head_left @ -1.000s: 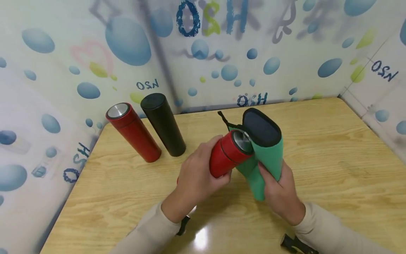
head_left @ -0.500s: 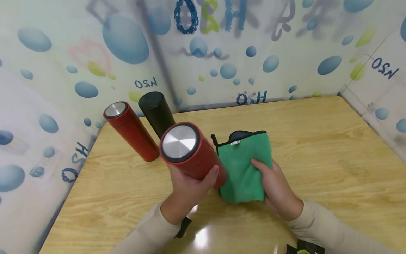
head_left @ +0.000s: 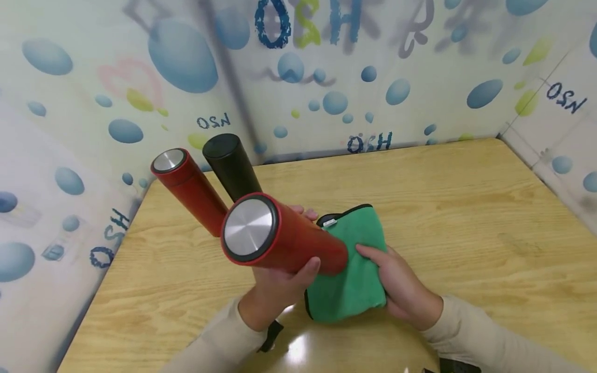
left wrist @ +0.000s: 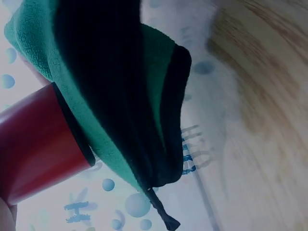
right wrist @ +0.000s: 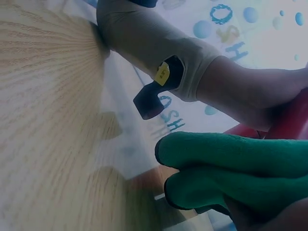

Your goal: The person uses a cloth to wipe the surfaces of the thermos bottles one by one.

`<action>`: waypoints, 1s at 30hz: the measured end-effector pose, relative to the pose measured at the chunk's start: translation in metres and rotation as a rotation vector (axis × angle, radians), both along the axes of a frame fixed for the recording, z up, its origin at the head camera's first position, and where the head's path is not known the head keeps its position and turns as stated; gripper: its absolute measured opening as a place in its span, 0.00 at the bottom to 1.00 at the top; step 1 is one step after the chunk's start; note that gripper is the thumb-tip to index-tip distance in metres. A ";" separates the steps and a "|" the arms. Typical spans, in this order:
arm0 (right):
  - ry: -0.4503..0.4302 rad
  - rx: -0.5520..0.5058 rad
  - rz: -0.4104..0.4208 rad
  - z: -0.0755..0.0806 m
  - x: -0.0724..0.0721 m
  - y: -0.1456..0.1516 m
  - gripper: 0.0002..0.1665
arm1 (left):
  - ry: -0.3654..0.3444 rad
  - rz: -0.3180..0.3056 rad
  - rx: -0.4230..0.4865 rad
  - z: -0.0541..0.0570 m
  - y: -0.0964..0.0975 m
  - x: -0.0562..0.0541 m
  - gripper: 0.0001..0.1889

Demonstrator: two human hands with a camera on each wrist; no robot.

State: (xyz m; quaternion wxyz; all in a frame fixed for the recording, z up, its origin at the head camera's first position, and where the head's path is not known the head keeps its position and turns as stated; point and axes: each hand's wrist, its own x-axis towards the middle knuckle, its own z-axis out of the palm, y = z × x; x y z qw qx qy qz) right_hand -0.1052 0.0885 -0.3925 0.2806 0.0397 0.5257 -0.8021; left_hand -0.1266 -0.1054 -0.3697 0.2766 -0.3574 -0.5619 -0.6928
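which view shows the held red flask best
The head view: the red flask shows its silver end and most of its side. Left wrist shows only one end; right wrist, a small part at the edge.

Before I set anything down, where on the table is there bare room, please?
The table is bare between the right hand, the green cloth and the back wall. Another patch lies left of the left hand, in front of the standing red flask. The black flask crowds the back left, the held flask the middle.

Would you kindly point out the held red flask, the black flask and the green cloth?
Held red flask (head_left: 300, 240): head view, body side.
Black flask (head_left: 235, 171): head view, upper side.
Green cloth (head_left: 353, 285): head view, visible face.
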 end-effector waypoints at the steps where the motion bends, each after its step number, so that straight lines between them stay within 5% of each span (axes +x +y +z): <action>1: 0.002 0.002 0.003 0.000 0.000 0.000 0.27 | 0.008 -0.002 -0.006 -0.001 0.000 0.000 0.31; 8: 0.022 0.012 -0.013 0.001 0.001 -0.001 0.24 | 0.044 0.127 0.008 0.000 0.000 -0.003 0.35; 15: 0.030 0.023 -0.011 0.000 0.002 -0.003 0.25 | -0.021 -0.001 -0.087 -0.004 -0.005 0.001 0.38; 23: 0.046 0.020 -0.016 0.002 0.002 -0.003 0.27 | 0.032 0.080 -0.056 0.000 -0.003 -0.004 0.37; 30: 0.047 0.017 -0.024 -0.001 0.002 -0.003 0.23 | -0.033 0.010 -0.111 -0.002 -0.004 -0.001 0.38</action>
